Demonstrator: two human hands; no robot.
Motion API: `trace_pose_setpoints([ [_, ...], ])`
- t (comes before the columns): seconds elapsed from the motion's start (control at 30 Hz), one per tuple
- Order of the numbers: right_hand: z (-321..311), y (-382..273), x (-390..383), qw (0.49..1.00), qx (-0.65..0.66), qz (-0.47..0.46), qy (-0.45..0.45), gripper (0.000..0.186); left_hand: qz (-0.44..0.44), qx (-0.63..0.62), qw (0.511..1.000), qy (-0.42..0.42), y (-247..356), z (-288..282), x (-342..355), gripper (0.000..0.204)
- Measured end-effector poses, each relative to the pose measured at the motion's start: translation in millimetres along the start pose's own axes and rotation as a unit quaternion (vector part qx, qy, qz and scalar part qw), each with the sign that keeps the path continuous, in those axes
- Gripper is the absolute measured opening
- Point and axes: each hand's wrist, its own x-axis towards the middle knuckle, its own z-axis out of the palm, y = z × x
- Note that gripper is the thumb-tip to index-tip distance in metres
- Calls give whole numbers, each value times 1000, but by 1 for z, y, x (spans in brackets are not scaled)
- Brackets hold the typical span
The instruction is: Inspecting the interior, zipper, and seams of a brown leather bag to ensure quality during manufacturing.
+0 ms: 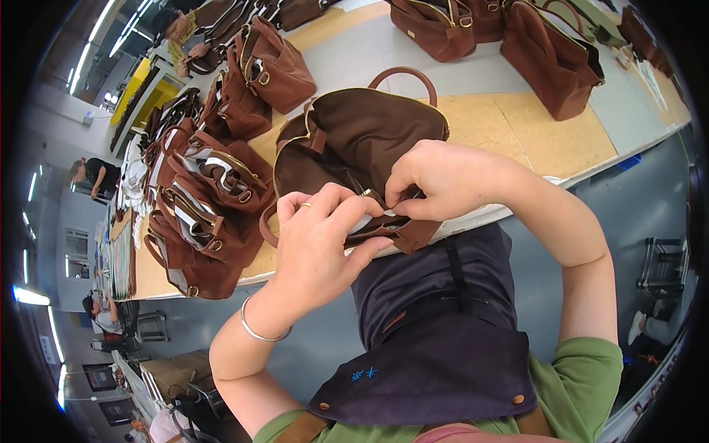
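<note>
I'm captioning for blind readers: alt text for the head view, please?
A person's left hand and right hand work at the near edge of an open brown bag on a workbench, the right pinching at it. More brown bags sit to the left and farther back.

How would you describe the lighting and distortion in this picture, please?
Head view: fisheye bends the front edge of the table and leaves black corners; lights at far left glare white; the left hand and right hand look well lit and fairly sharp.

Tube lights (32, 297) shine above a blue-grey floor (317, 340).
</note>
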Motion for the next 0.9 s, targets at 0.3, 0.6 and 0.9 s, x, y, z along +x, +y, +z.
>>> trace_pose_setpoints([
  [0.3, 2, -6, -5, 1000, -19, -13, -8, 17, 25, 39, 999, 22, -5, 10, -1, 13],
  [0.6, 0, -9, -13, 999, -6, -10, -37, 20, 40, 34, 999, 12, -3, 9, 7, 9],
  [0.9, 8, -2, -17, 998, -5, -55, 15, 17, 42, 38, 998, 13, -3, 10, 8, 10],
])
